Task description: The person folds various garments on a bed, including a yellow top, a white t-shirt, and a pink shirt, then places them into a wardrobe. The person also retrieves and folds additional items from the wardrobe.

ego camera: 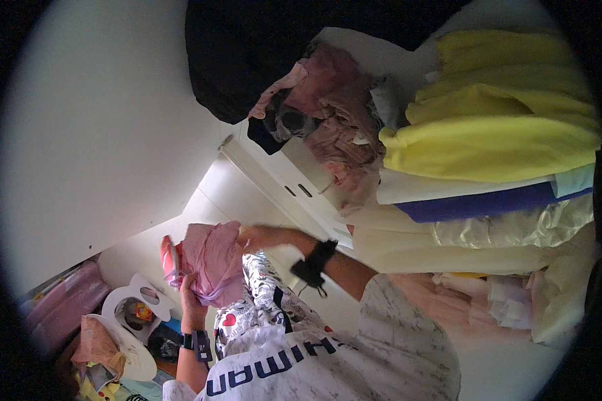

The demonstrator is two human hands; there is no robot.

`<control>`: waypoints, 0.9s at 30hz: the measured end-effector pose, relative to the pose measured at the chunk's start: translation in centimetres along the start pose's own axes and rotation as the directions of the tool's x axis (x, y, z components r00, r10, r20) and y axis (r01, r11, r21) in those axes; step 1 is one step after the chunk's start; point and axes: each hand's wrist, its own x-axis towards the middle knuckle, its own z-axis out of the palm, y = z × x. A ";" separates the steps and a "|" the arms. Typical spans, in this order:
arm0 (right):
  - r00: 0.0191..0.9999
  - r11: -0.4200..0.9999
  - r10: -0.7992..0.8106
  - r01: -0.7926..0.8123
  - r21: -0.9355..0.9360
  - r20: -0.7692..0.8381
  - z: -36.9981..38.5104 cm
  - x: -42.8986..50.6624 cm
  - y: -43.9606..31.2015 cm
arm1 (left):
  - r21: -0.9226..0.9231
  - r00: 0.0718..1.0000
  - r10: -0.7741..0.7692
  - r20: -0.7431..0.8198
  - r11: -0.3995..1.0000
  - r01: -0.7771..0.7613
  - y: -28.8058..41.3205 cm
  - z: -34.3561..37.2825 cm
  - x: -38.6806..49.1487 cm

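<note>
A crumpled pink fabric item (213,255) hangs in front of my legs, with a lavender strip along its lower part. My left hand (193,291) grips it from below, fingers over the lavender strip. At its upper right edge is my right hand (253,238), slightly blurred; the fingers seem to pinch the cloth. A brighter red-pink piece (168,256) juts out on the left side, and I cannot tell whether it is a separate thing. Both wrists carry dark strapped devices.
Folded yellow cloth (491,145) tops a stack with a purple-blue layer (471,203) at right. Dark cloth (251,55) overhangs above rumpled pink and brown clothes (341,115). A white panel (100,125) fills the left. White cut-out boards (143,361) and bags lie lower left.
</note>
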 end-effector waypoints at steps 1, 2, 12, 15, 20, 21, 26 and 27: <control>0.995 0.996 -0.022 0.014 -0.083 -0.095 -3.5 1.0 0.8 | 0.033 0.998 0.028 -0.061 0.999 -0.026 0.1 -0.9 0.0; 0.972 1.000 -0.023 0.021 -0.012 -0.233 -7.0 1.9 1.5 | 0.058 0.995 0.065 -0.078 0.997 -0.060 0.4 -1.9 -0.3; 0.246 0.977 -0.112 0.206 -0.061 -0.963 -33.4 7.4 -2.8 | 0.167 0.940 0.069 -0.334 0.986 -0.013 -1.9 -7.9 -4.1; 0.130 0.962 -0.222 -0.131 -0.239 -0.966 -36.6 7.3 -3.1 | 0.127 0.910 0.065 -0.409 0.992 -0.013 -2.4 -8.5 -3.9; 0.073 0.776 -0.436 -0.474 -0.416 -0.897 -37.2 8.1 -1.0 | 0.060 0.898 0.037 -0.438 0.998 -0.012 -3.0 -9.3 -3.0; 0.060 0.708 -0.532 -0.516 -0.482 -0.845 -36.3 8.1 -0.3 | 0.075 0.903 0.048 -0.428 0.997 -0.017 -3.0 -9.6 -2.9; 0.092 0.678 -0.491 -0.584 -0.446 -0.866 -28.3 6.2 2.2 | 0.149 0.948 -0.028 -0.317 0.986 0.079 -2.5 -11.3 -2.3; 0.124 0.726 -0.318 -0.606 -0.325 -0.940 -26.2 5.4 2.4 | 0.136 0.957 -0.028 -0.289 0.988 0.070 -2.3 -11.6 -2.3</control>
